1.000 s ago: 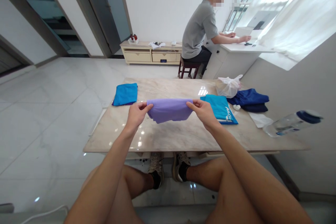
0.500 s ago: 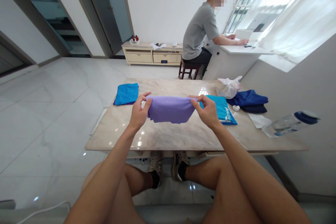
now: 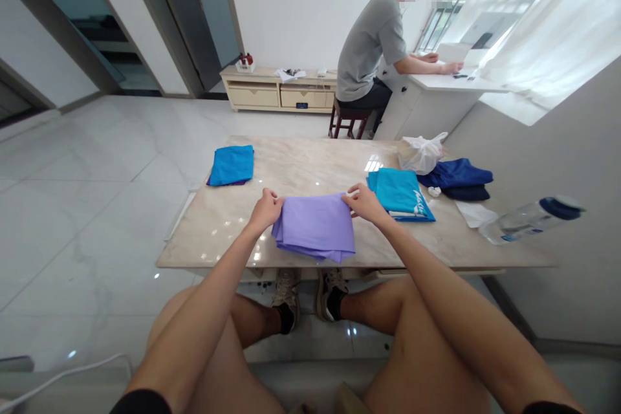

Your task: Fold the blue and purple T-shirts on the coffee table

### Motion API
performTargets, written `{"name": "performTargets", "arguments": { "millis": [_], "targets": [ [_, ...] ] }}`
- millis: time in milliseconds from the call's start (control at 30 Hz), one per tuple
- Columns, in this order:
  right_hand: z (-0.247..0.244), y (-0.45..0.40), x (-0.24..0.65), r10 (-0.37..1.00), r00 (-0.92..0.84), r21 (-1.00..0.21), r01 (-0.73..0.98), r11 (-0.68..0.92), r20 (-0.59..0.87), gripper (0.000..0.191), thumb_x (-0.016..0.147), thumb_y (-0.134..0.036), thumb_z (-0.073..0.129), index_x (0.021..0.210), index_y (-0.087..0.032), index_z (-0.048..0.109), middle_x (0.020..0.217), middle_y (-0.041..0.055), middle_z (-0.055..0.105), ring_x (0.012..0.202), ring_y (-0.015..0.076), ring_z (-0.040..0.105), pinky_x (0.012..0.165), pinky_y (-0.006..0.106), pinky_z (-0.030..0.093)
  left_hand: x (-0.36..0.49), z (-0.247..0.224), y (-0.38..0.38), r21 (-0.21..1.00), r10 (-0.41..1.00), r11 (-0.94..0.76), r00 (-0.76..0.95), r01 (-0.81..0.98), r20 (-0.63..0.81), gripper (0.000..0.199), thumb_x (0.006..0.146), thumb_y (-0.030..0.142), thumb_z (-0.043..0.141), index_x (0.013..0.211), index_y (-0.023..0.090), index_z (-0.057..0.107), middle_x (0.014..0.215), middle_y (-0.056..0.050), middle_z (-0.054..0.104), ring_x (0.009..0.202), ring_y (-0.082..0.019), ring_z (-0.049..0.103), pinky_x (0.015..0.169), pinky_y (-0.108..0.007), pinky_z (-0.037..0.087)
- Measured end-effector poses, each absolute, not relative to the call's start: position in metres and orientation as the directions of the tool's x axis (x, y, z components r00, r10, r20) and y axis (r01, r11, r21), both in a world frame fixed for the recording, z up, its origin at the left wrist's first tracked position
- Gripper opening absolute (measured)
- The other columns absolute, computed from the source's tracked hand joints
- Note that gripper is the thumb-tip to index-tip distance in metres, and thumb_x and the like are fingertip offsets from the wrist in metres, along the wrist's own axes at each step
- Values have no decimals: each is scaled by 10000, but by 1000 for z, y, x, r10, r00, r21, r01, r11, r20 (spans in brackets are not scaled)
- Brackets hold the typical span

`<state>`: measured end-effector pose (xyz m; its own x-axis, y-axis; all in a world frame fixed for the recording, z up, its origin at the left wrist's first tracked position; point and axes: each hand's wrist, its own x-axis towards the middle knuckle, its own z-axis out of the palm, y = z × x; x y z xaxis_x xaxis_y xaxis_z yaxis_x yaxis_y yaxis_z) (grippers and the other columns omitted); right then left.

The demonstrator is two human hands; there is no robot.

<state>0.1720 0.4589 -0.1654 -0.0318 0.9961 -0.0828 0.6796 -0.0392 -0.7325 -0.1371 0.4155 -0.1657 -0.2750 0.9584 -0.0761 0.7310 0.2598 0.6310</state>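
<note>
A folded lavender cloth (image 3: 317,226) lies over the near middle of the marble-topped table (image 3: 208,233), its layered lower edge close to the table's front. My left hand (image 3: 266,209) pinches its upper left corner between thumb and fingers. At the upper right corner, my right hand (image 3: 363,202) grips the cloth the same way. Just beyond my right hand is a flat turquoise package (image 3: 395,191) with white lettering. A folded blue cloth (image 3: 233,164), with a purple layer showing beneath, sits at the table's far left.
On the right are a white plastic bag (image 3: 421,152), dark blue cloth (image 3: 456,174), a white paper (image 3: 475,213) and a clear bottle (image 3: 528,221) with a blue lid. A person (image 3: 371,45) sits at a white desk (image 3: 451,82) behind. A low cabinet (image 3: 252,96) stands by the wall.
Both hands have lowered the lavender cloth toward me. It hung bunched in the air before; now its folded face lies flatter, with both upper corners still held.
</note>
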Motion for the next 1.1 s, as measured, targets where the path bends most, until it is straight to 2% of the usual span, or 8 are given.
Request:
{"name": "performTargets", "arguments": {
  "millis": [67, 133, 267, 433, 633, 833, 933, 1100],
  "targets": [
    [-181, 466, 182, 987, -46, -506, 861, -39, -155, 201, 1020, -209, 719, 1211, -158, 682, 961, 96, 817, 891, 233, 786, 752, 277, 572, -138, -176, 412, 479, 954, 299, -256, 825, -154, 154, 1060, 293, 624, 1189, 211, 609, 1166, -122, 777, 1111, -297, 752, 923, -371, 546],
    [-193, 470, 190, 985, -92, -341, 939, 37, -146, 203, 1024, -185, 700, 1217, -133, 733, 1084, 155, 825, 1066, 275, 788, 893, 316, 582, -135, -180, 404, 358, 980, 193, -165, 913, -108, 218, 1079, 276, 578, 1275, 198, 632, 1315, -160, 750, 1218, -325, 732, 973, -402, 555],
    [-205, 475, 189, 959, -246, -334, 924, 187, -144, 208, 1032, -203, 719, 1222, -146, 782, 1223, 149, 802, 1187, 266, 752, 1059, 324, 546, -121, -174, 384, 200, 986, -124, 143, 972, -84, 243, 1110, 363, 581, 1280, 208, 659, 1366, -150, 702, 1280, -309, 699, 1018, -382, 559],
    [-219, 469, 163, 863, -498, -261, 846, 465, -77, 365, 1043, -254, 744, 1386, -134, 714, 1434, 188, 685, 1330, 298, 678, 1183, 386, 504, -103, -183, 370, 186, 884, -327, 369, 927, -288, 365, 1005, 399, 783, 1277, 186, 666, 1327, -147, 719, 1226, -332, 712, 1028, -408, 570],
    [-232, 461, 148, 859, -490, -120, 871, 476, -148, 581, 1046, -359, 783, 1543, -124, 597, 1531, 230, 647, 1438, 368, 602, 1195, 441, 496, -97, -198, 374, 155, 817, -405, 432, 901, -382, 312, 956, 241, 805, 1246, 161, 721, 1368, -162, 727, 1260, -336, 700, 1067, -415, 576],
    [-224, 463, 150, 890, -387, -130, 922, 366, -241, 602, 1061, -390, 776, 1590, -168, 594, 1636, 220, 605, 1548, 368, 533, 1244, 454, 452, -96, -179, 363, 141, 826, -430, 451, 892, -338, 341, 973, 149, 754, 1314, 149, 747, 1412, -174, 747, 1323, -350, 709, 1104, -412, 576],
    [-216, 463, 146, 898, -340, -139, 940, 313, -278, 503, 1012, -338, 821, 1462, -144, 710, 1559, 227, 674, 1498, 386, 592, 1197, 431, 486, -97, -161, 360, 153, 823, -431, 457, 889, -336, 340, 1004, 223, 764, 1335, 152, 748, 1374, -168, 777, 1300, -359, 734, 1074, -422, 591],
    [-197, 457, 146, 886, -275, -204, 956, 211, -374, 280, 940, -321, 859, 1133, -118, 835, 1187, 181, 837, 1123, 329, 789, 946, 330, 581, -99, -125, 362, 178, 857, -413, 448, 893, -254, 331, 1074, 348, 704, 1354, 171, 723, 1387, -179, 773, 1297, -362, 746, 1050, -435, 590]
  ]
}}
